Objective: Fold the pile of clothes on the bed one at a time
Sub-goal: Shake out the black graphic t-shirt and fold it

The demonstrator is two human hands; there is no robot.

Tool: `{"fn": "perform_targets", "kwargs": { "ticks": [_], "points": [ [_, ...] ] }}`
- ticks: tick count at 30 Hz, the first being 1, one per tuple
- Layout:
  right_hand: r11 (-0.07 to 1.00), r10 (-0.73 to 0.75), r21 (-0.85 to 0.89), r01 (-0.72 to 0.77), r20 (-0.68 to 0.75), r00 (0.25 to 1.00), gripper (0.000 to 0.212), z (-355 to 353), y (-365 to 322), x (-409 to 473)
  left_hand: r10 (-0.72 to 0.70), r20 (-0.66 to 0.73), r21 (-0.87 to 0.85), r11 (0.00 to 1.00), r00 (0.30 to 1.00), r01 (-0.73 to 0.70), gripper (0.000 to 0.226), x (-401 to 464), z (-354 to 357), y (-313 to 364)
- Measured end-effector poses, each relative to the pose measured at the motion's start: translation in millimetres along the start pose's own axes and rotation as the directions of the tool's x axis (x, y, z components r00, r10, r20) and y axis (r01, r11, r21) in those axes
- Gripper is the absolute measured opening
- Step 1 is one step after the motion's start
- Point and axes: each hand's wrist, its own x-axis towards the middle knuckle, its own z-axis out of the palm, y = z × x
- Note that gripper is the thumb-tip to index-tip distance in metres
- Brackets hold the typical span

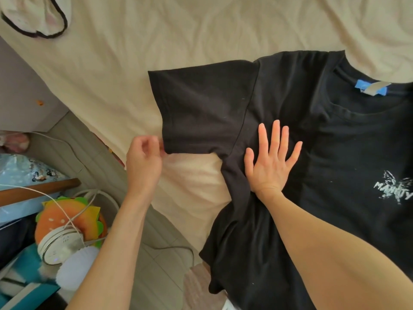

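**Folding the black shirt: sleeve comes next**

Looking down from the head camera, a black T-shirt (301,153) lies spread flat on the bed (178,41), front side up. It fills the middle and right of the frame. Its neck, with a blue label (371,87), is at the upper right, and its bottom edge hangs toward the lower middle. So the shirt's long way runs from the upper right down to the lower middle.

One sleeve (201,104) sticks out to the left, toward the middle of the frame. Its long way runs left to right.

The left hand (144,163) is just left of the sleeve's lower corner. Its fingers (149,142) are curled together and look to pinch the sleeve's hem, but the spot is small and I cannot tell for sure. The left arm comes up from the bottom left.

The right hand (271,159) lies flat on the shirt, just right of the armpit seam. Its fingers are straight and spread apart, pressing the cloth down. The right arm comes in from the lower right.

The left hand is nearer the sleeve. I think the next move is to bring the sleeve to the right, over the shirt's body, while the flat hand keeps the cloth from sliding.

A pale garment with dark trim (33,16) sits at the upper left of the bed.
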Motion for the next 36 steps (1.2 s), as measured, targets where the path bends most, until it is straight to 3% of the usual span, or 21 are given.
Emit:
{"fn": "perform_targets", "kwargs": {
  "ticks": [4, 7, 10, 13, 15, 17, 18, 19, 21, 23, 29, 36],
  "points": [
    [1.000, -0.009, 0.015, 0.009, -0.002, 1.000, 0.062, 0.3, 0.7, 0.4, -0.102, 0.245, -0.198, 0.968, 0.964, 0.153, 0.038, 3.4, 1.8, -1.1],
    [1.000, -0.016, 0.016, 0.016, -0.011, 1.000, 0.061, 0.9, 1.4, -0.1, -0.119, 0.188, -0.200, 0.967, 0.975, 0.156, 0.022, 0.6, 5.5, -9.4],
    [1.000, -0.027, 0.002, 0.027, -0.037, 0.999, 0.061, 3.3, 1.4, 0.8, 0.002, 0.017, 0.057, 0.998, 1.000, -0.003, 0.023, -0.4, 11.0, -8.6],
    [0.999, -0.036, 0.006, 0.037, -0.041, 0.998, 0.061, 3.4, 1.5, 1.8, 0.091, -0.096, 0.255, 0.965, 0.991, -0.064, 0.033, -5.7, 15.9, 1.1],
    [0.999, -0.035, 0.016, 0.036, -0.023, 0.999, 0.061, 1.2, 1.9, 1.1, 0.303, -0.176, 0.387, 0.896, 0.937, -0.217, 0.038, -22.1, 20.0, 10.8],
    [0.998, -0.044, 0.043, 0.044, 0.000, 0.999, 0.060, -4.4, 2.8, 0.2, 0.503, -0.093, 0.468, 0.784, 0.859, -0.408, 0.033, -51.5, 32.6, 12.8],
    [0.996, -0.067, 0.061, 0.066, 0.012, 0.998, 0.060, -8.3, 4.3, -0.4, 0.500, -0.023, 0.440, 0.783, 0.866, -0.440, 0.030, -69.0, 41.7, 9.4],
    [0.990, -0.110, 0.088, 0.107, 0.026, 0.994, 0.059, -12.9, 8.4, -2.3, 0.415, 0.036, 0.380, 0.836, 0.909, -0.396, 0.029, -86.5, 51.2, 2.2],
    [0.963, -0.219, 0.169, 0.209, 0.044, 0.975, 0.055, -22.9, 26.8, -16.1, 0.129, 0.149, 0.238, 0.958, 0.980, -0.162, 0.037, -116.1, 65.9, -18.2],
    [0.944, -0.284, 0.189, 0.271, 0.045, 0.958, 0.052, -30.9, 55.3, -49.0, -0.002, 0.244, 0.153, 0.988, 0.970, -0.036, 0.041, -134.0, 66.6, -36.2],
    [0.973, -0.220, 0.110, 0.205, 0.149, 0.964, 0.053, -35.4, 132.3, -179.3, -0.046, 0.398, 0.058, 0.998, 0.916, 0.025, 0.019, -152.1, 34.9, -60.7],
    [0.988, -0.064, 0.148, 0.040, 0.161, 0.985, 0.052, -44.3, 143.6, -234.0, -0.200, 0.468, 0.110, 0.980, 0.861, 0.168, 0.015, -188.7, 13.1, -94.6]
  ]
}}
